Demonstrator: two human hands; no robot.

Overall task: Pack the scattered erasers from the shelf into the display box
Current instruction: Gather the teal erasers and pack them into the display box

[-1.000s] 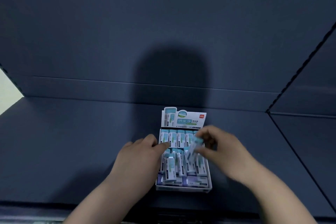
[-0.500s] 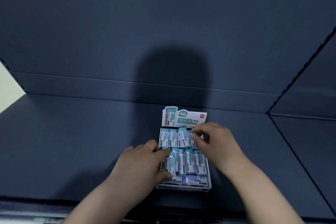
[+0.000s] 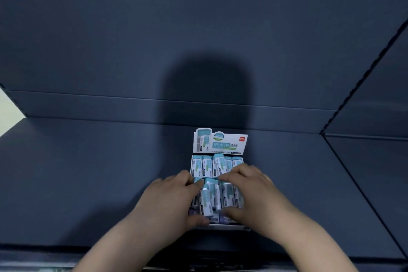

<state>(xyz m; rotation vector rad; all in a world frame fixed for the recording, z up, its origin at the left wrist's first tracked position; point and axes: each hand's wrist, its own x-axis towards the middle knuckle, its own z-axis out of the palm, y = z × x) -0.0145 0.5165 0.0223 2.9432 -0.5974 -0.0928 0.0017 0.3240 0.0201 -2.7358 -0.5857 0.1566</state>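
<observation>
A white display box with an upright printed header card stands on the dark shelf. It is filled with teal-and-white wrapped erasers in a back row and a front row. One back-row eraser sits tilted above its neighbours. My left hand lies on the left of the front row, fingertips at its far end and thumb at the near end. My right hand covers the right of the front row in the same way. The erasers under my hands are partly hidden.
The shelf floor is dark blue with a back wall behind the box. A seam runs diagonally on the right, where another panel begins. The shelf's front edge is near my wrists.
One second ago my right hand held a single eraser over the box. It set it into the back row, then came down onto the front row. My left hand slid a little further onto that row.
</observation>
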